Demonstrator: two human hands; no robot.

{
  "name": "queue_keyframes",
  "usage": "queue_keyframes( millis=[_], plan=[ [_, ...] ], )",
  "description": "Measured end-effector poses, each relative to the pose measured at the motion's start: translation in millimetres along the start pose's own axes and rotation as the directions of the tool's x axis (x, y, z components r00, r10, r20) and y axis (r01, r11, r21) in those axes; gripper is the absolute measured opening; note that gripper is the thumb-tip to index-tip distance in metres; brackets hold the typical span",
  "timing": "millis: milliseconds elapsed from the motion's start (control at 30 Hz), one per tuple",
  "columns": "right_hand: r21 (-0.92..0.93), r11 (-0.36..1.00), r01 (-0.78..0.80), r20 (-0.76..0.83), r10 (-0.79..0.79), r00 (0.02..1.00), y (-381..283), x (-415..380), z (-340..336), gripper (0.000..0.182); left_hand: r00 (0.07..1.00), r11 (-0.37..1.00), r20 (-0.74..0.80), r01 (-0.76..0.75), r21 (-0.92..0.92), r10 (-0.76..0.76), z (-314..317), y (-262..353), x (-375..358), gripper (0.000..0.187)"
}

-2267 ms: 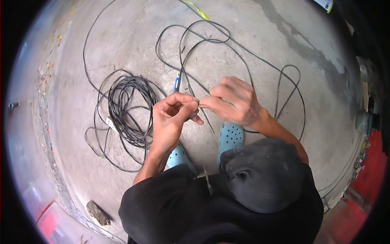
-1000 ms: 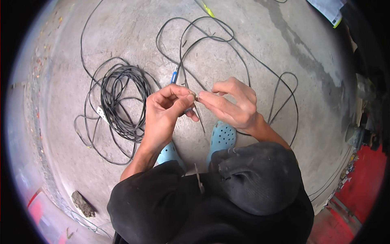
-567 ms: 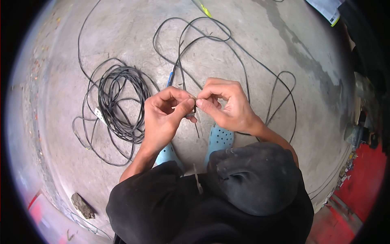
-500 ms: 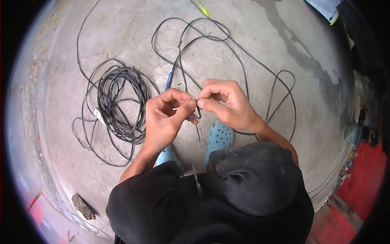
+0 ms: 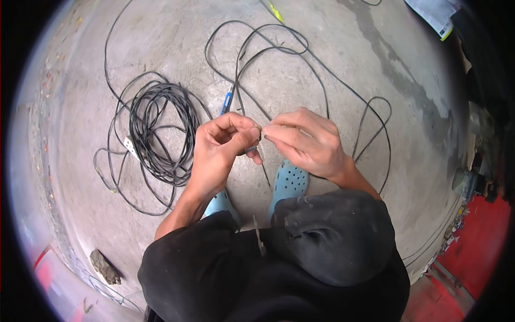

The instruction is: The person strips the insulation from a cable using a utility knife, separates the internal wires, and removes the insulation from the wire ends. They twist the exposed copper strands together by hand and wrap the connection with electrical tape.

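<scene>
Left hand (image 5: 219,146) pinching dark cable end (image 5: 260,136), thumb meeting index; right hand (image 5: 313,144) right beside it, fingers nearly together, any grip unclear! Blue tool (image 5: 226,103) on floor (image 5: 161,43) beyond, cable coil (image 5: 138,129) off left.

Over a concrete floor (image 5: 171,43), the left hand (image 5: 219,147) pinches a thin dark strand (image 5: 259,134) between thumb and forefinger, with the right hand (image 5: 315,144) bringing its fingertips (image 5: 273,130) close to the same spot (whether they touch the strand is hard to tell). A coil of black cable (image 5: 140,129) lies to the left with a white power socket (image 5: 130,146) at its edge, while a blue utility knife (image 5: 227,102) rests beyond the left hand beside looser cable loops (image 5: 236,72). Light-blue perforated clogs (image 5: 292,181) show below the hands.
</scene>
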State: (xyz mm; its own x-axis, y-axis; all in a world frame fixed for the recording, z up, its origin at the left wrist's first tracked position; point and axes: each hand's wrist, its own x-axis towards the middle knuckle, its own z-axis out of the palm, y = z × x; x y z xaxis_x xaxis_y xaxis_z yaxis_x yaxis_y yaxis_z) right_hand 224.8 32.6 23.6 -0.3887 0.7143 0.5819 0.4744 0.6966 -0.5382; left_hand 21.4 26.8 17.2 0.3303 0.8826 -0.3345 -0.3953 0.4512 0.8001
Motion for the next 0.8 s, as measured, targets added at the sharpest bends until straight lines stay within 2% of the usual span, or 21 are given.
queue_keyframes(
  millis=[67,167,267,367,567,667,700,733,767,800],
  plan=[
    [-0.135,0.978,0.159,0.035,-0.156,0.987,7,-4,-2,0.031,1.000,0.999,0.015,0.021,-0.029,-0.021,-1,0,1,0.005],
    [-0.171,0.955,0.244,0.049,-0.239,0.970,8,-2,-7,0.034,0.999,0.997,0.025,0.037,-0.061,-0.036,-2,1,1,0.005],
    [-0.194,0.949,0.248,0.040,-0.245,0.969,12,-1,0,0.027,0.999,0.998,0.035,0.024,-0.062,-0.021,-2,0,0,0.004],
    [-0.105,0.989,0.102,0.069,-0.095,0.993,6,1,5,0.019,0.999,0.999,0.015,-0.031,0.024,0.031,1,0,-1,0.004],
    [0.035,0.999,0.030,0.126,-0.034,0.991,5,3,5,0.016,0.996,0.988,0.067,-0.069,0.137,0.060,3,5,-2,0.006],
    [0.247,0.920,-0.304,0.275,0.234,0.933,-8,0,-1,0.023,0.996,0.985,0.073,-0.069,0.155,0.058,4,3,-4,0.006],
    [0.478,0.679,-0.557,0.384,0.409,0.828,-7,-4,0,0.025,0.996,0.986,0.071,-0.068,0.151,0.058,4,1,-4,0.007],
    [0.617,0.318,-0.720,0.531,0.507,0.679,-6,-9,2,0.029,0.996,0.988,0.068,-0.062,0.144,0.053,5,-1,-3,0.007],
    [0.641,-0.099,-0.761,0.688,0.512,0.514,-6,-12,3,0.033,0.997,0.989,0.065,-0.057,0.138,0.048,4,-3,-2,0.007],
    [0.615,-0.080,-0.785,0.699,0.516,0.495,-6,-12,1,0.035,0.997,0.990,0.060,-0.053,0.134,0.046,3,-4,-2,0.007]
  ],
)
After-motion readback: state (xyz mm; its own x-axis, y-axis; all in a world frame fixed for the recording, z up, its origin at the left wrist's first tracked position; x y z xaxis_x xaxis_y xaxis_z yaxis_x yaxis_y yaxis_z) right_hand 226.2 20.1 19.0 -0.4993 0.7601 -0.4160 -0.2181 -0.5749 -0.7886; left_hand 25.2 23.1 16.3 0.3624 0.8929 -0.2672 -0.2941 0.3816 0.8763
